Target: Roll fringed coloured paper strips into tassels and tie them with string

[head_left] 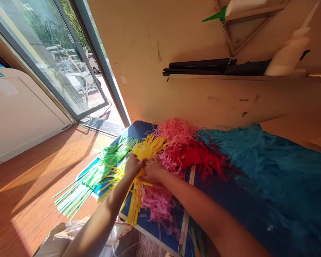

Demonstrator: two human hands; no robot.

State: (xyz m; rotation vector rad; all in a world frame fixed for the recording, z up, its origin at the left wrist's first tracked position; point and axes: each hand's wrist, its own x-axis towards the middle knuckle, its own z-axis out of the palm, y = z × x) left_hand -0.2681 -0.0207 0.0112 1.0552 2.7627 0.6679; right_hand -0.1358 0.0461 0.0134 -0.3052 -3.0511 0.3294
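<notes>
A bundle of yellow paper strips (143, 149) lies on the blue table, its ends fanning toward the back and toward me. My left hand (133, 165) is closed on the bundle's left side, thumb and fingers bent together. Close against it, my right hand (152, 170) grips the same yellow paper from the right, with its fingertips partly hidden. Green paper strips (107, 162) spread to the left of my hands. Pink shredded paper (159, 203) sits beneath and to the right, and a red paper bundle (192, 155) lies farther right.
Coral shredded paper (175, 130) is heaped against the wall. A large teal paper pile (278, 167) covers the table's right side. Glue bottles (287, 53) and black rods (198, 67) rest on a wall ledge. A cardboard box (52, 241) stands below the table's near edge; a glass door (64, 53) is at left.
</notes>
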